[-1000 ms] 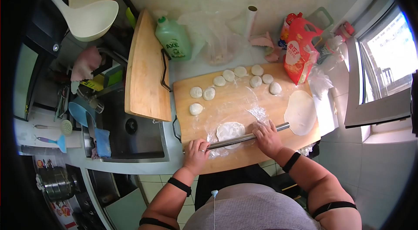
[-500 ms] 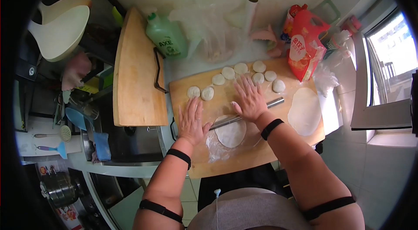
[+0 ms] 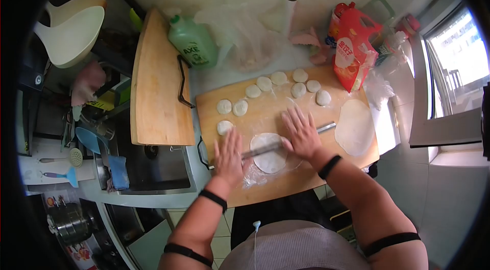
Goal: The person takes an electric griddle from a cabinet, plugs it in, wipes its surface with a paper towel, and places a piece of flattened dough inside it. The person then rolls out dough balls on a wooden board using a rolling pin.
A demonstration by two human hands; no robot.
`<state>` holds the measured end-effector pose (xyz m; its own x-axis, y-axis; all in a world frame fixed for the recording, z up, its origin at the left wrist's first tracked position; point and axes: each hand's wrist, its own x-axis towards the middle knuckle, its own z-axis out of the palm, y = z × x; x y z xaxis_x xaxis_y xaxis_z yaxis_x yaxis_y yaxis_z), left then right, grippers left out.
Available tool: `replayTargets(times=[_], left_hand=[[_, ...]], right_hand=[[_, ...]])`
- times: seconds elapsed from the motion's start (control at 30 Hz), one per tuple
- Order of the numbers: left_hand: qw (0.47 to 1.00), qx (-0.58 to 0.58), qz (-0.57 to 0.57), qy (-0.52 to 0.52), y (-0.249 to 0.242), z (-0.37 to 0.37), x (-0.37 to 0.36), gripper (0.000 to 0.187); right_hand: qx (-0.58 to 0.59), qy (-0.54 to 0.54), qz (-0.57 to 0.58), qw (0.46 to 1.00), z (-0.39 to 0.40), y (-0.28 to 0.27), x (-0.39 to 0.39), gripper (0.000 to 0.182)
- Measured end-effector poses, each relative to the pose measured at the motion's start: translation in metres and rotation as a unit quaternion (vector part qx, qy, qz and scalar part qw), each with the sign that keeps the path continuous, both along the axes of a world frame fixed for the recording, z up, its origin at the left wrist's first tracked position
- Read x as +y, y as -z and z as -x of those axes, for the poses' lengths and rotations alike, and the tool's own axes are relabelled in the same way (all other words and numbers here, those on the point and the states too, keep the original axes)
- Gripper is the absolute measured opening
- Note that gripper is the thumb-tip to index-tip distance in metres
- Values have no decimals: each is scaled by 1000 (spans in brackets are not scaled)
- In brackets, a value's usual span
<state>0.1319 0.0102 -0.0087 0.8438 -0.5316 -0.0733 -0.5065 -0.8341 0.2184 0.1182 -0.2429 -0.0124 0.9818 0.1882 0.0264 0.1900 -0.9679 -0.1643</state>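
Observation:
A metal rolling pin point(image 3: 270, 147) lies across a round, flat sheet of dough point(image 3: 269, 161) near the front of the wooden board point(image 3: 275, 191). My left hand point(image 3: 229, 158) rests open over the pin's left end, fingers extended. Over the right part of the pin lies my right hand point(image 3: 302, 134), palm down with its fingers spread. Several small dough discs point(image 3: 264, 84) sit toward the back of the board, and one disc point(image 3: 224, 127) is just beyond my left fingertips. A larger flat dough sheet point(image 3: 354, 127) lies at the right.
A second wooden board point(image 3: 162, 91) with a black handle stands at the left, beside a green AXE bottle point(image 3: 194, 45). Behind the board are a clear plastic bag point(image 3: 250, 48), an upright roll point(image 3: 289, 17) and a red package point(image 3: 353, 53). An open window point(image 3: 459, 60) is at the right.
Both hands and the rolling pin have moved nearer to me over the dough. The disc previously hidden by my left hand now shows. The camera view has shifted slightly.

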Motion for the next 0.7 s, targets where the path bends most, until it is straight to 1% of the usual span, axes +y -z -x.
replayTargets(times=[0.03,0.1,0.13,0.2,0.23,0.3,0.33,0.37,0.4,0.43,0.5,0.53,0.57,0.6,0.63,0.67,0.7], left_hand=[[1000,-2,0,4,0,-13,-2,74],[998,-21,48,-27,0,-30,-9,70],[998,-22,51,-21,-2,-28,-13,70],[996,-23,78,-31,-14,-20,-22,65],[996,-23,82,-25,-18,-14,-23,65],[981,-71,181,30,-23,1,-20,46],[980,-71,184,35,-20,11,-19,46],[969,-9,244,41,-17,20,-16,34],[951,53,301,48,-15,27,-16,22],[950,51,303,53,-15,32,-21,22],[943,127,304,50,-15,42,-41,8],[937,158,307,51,-11,43,-53,8],[936,156,310,57,-14,42,-68,8],[935,225,265,67,-18,38,-86,10],[929,291,218,76,-22,36,-104,12],[929,287,221,80,-19,34,-123,12],[933,286,198,97,-10,32,-145,16]], right_hand=[[-2,4,0,1000,-15,2,2,67],[-17,49,16,999,-35,-1,3,68],[-19,55,19,998,-34,-3,5,68],[-61,37,-21,997,-23,-9,5,60],[-61,43,-16,997,-11,-13,-1,60],[-106,82,-144,980,24,-19,-22,38],[-135,148,-151,968,43,-12,-41,28],[-165,212,-158,950,62,0,-66,19],[-184,254,-153,937,80,8,-95,15],[-204,295,-148,922,96,15,-123,13],[-146,426,-77,889,122,16,-162,14],[-150,430,-75,887,127,16,-171,14],[-45,516,-87,851,129,7,-178,19],[60,592,-98,798,130,-2,-184,25],[55,594,-96,797,131,-2,-189,25],[78,599,-91,792,131,1,-191,30],[101,603,-86,787,130,6,-192,34]])
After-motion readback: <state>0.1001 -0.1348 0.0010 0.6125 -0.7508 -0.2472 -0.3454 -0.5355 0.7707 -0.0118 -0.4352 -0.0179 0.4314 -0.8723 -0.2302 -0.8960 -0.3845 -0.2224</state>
